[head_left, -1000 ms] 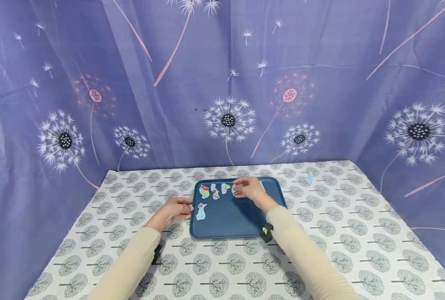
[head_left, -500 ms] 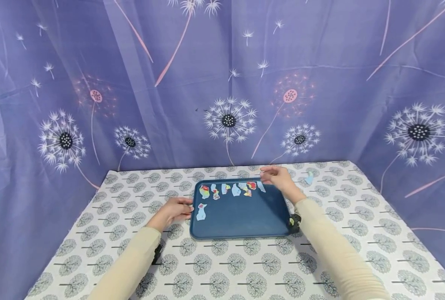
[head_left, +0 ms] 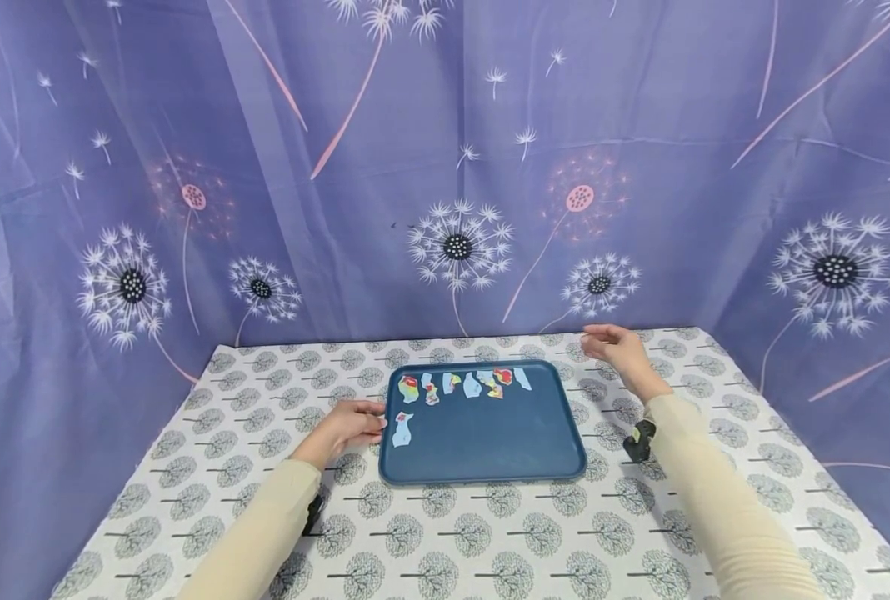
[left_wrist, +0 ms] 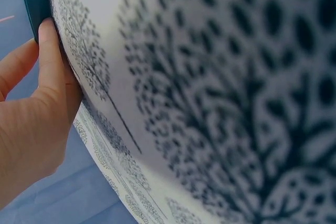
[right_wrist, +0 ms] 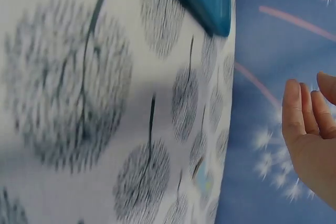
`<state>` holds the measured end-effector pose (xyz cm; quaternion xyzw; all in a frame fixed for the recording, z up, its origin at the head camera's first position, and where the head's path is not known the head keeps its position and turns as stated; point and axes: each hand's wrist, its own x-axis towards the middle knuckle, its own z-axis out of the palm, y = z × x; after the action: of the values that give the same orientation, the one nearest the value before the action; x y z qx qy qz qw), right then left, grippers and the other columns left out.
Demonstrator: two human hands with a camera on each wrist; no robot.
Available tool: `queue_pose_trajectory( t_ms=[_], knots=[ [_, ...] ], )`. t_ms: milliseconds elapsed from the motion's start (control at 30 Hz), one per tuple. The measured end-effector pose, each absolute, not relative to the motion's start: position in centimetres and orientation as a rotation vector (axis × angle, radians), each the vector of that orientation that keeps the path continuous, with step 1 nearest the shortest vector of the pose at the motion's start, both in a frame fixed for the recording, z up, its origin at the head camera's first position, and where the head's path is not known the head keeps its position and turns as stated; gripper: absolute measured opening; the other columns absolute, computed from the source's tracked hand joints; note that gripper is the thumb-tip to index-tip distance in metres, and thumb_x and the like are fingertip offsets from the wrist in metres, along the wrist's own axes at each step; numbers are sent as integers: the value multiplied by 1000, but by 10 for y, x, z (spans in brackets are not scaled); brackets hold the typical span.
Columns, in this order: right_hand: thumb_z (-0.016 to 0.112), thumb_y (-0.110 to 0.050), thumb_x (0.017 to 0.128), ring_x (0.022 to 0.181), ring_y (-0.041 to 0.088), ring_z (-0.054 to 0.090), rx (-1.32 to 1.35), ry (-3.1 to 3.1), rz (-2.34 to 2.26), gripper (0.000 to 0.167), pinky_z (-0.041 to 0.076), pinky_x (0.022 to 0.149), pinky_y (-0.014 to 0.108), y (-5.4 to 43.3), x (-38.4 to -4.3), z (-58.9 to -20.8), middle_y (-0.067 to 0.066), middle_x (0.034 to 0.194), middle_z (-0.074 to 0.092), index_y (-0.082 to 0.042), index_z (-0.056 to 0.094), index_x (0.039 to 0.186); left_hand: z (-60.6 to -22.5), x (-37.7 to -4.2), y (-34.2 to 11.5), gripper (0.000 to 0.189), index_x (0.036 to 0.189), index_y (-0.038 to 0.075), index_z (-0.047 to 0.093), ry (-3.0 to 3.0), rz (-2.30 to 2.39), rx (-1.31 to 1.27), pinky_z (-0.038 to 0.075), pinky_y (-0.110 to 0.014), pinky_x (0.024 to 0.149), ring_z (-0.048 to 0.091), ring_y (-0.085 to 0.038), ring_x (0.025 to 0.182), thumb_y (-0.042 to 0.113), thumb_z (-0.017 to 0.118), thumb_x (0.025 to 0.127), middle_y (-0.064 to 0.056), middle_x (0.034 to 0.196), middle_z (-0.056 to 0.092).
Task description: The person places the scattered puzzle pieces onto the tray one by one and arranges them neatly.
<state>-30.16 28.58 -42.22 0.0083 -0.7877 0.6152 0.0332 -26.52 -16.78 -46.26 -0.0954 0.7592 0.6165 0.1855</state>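
A dark blue tray (head_left: 482, 433) lies on the table with several irregular cut paper pieces on it. Most form a row along its far side, among them a red and yellow piece (head_left: 409, 389) and a pale blue piece (head_left: 472, 385). One more pale blue piece (head_left: 402, 429) lies lower at the left. My left hand (head_left: 349, 429) touches the tray's left rim with straight fingertips, close up in the left wrist view. My right hand (head_left: 617, 354) is raised right of the tray, fingers apart and nothing in them. Below it a light blue piece (right_wrist: 202, 179) lies on the cloth.
A white tablecloth (head_left: 445, 542) printed with grey trees covers the table. Behind and at both sides hangs a purple curtain (head_left: 340, 208) with dandelions, meeting the table's far edge. Each wrist carries a small black camera (head_left: 640, 440).
My right hand has moved right from the row of pieces, off the tray, uncovering the pieces at its right end. The left hand has stayed at the rim.
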Motion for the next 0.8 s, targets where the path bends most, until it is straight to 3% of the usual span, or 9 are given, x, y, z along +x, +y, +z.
queue_pose_trajectory(
  t_ms=[167, 300, 433, 633, 800],
  knots=[
    [58, -7, 95, 82, -2, 62, -27, -2424, 1858, 50, 54, 91, 24, 309, -299, -427, 10, 107, 60, 13, 39, 137, -462, -266, -168, 41, 127, -10, 54, 2144, 1731, -255, 62, -31, 76, 65, -18, 76, -9, 60, 87, -20, 96, 64],
    [56, -8, 97, 80, -7, 61, -61, -2475, 1819, 52, 50, 99, 33, 323, -297, -432, 15, 114, 58, 13, 36, 139, -461, -267, -168, 41, 128, -10, 53, 2140, 1732, -256, 62, -31, 76, 65, -19, 76, -10, 60, 87, -20, 97, 64],
    [55, -7, 97, 83, -5, 61, -125, -2481, 1842, 53, 49, 101, 32, 331, -298, -440, 26, 126, 52, 12, 34, 141, -460, -267, -168, 41, 127, -11, 53, 2135, 1741, -262, 62, -31, 77, 65, -19, 77, -10, 59, 86, -21, 97, 64],
    [56, -7, 96, 84, 0, 62, -246, -2540, 1811, 56, 54, 92, 24, 340, -302, -452, 25, 125, 50, 10, 31, 143, -461, -266, -168, 41, 127, -10, 54, 2143, 1733, -261, 62, -31, 76, 65, -19, 75, -10, 60, 86, -20, 96, 64],
    [57, -1, 92, 76, 2, 63, -281, -2535, 1820, 61, 58, 81, 21, 347, -302, -458, 14, 107, 59, 11, 28, 144, -462, -266, -168, 41, 127, -11, 54, 2137, 1740, -253, 62, -32, 77, 66, -20, 76, -10, 60, 86, -22, 96, 64]
  ],
)
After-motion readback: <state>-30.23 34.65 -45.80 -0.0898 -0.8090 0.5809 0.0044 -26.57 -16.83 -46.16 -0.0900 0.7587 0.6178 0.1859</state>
